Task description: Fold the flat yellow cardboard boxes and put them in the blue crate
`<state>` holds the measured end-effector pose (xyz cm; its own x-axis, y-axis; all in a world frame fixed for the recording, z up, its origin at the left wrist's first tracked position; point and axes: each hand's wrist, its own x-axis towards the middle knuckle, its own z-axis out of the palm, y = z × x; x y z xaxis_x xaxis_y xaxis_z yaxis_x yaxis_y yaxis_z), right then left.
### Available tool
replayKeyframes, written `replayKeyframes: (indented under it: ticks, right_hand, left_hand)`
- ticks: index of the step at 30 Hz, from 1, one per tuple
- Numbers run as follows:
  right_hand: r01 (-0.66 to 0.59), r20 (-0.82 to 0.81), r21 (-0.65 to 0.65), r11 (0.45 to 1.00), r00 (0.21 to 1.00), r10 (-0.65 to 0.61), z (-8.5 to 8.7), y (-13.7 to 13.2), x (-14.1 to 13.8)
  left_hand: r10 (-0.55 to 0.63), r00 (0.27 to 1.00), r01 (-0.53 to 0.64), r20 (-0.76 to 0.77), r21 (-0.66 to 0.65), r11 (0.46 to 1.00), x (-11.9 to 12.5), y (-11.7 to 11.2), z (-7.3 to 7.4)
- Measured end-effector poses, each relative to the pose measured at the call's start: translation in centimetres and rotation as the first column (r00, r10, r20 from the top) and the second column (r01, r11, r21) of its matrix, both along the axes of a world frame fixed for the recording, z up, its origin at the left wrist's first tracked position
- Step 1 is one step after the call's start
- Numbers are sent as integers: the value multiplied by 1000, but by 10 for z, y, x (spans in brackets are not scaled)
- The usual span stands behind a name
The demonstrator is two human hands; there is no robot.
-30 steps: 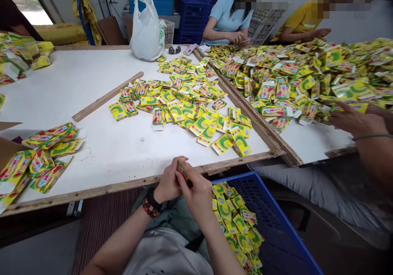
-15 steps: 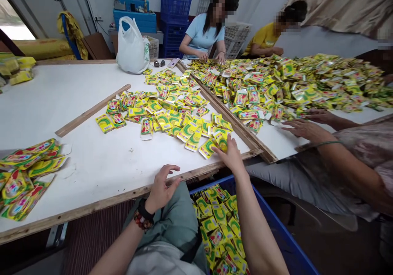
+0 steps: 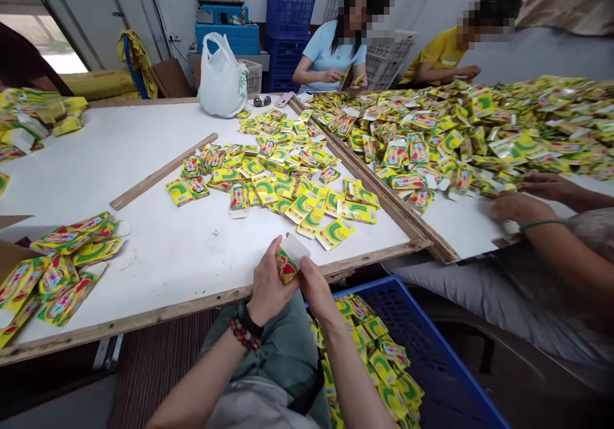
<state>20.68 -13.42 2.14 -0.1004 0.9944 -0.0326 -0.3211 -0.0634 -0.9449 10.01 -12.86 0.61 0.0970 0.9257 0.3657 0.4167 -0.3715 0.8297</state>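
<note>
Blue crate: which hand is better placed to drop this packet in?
Probably the right hand: it shares the packet with the left hand, and the blue crate lies just below its wrist.

Packet showing yellow and green, red picture, white flap. Loose packets showing same yellow with green arcs. Table showing white, crate blue, bag white, bracelet showing red-brown beads.

A packing workshop: packet heaps on worktables, stacked crates.
</note>
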Motion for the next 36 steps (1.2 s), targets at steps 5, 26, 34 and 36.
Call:
replayKeyframes:
  ticks: [5,26,34,36]
  right_hand:
    - [171,30,-133,976,985,-168,10,-2,-6]
    - [-134,753,392,910,616,-233,27,-10,5]
    - [100,979,187,977,57,-193,39,-54,99]
    - [72,973,227,971,32,-229,25,-41,105]
  left_hand:
    - [13,999,-11,-40,40,999,-2,-5,-10]
    - [-157,987,145,-44,-207,968,-7,-4,10]
    - [-380,754,435,-536,-28,900,-12,106,42]
    - [-288,757,375,-587,30,926,4,145,38]
